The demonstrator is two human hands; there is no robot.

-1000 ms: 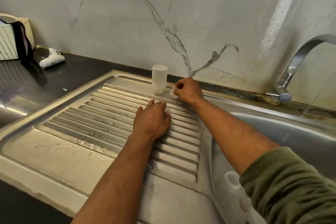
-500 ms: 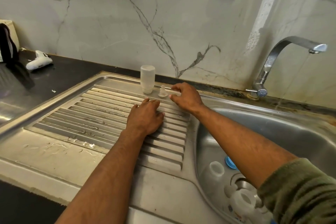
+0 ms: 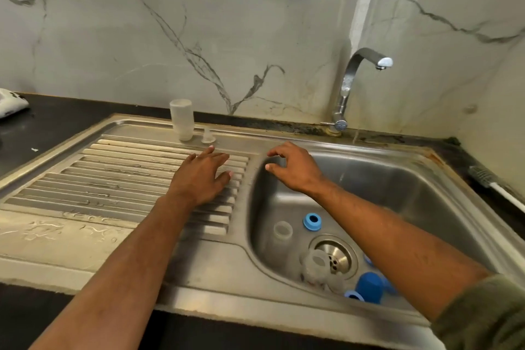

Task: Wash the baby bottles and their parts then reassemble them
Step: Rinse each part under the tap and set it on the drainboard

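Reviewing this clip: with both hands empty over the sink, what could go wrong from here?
The small teat stands loose beside the upturned bottle, close to the left hand; a careless sweep could topple either. Unwashed parts such as the clear ring lie near the open drain, where the right hand, reaching in, could nudge small pieces toward it.
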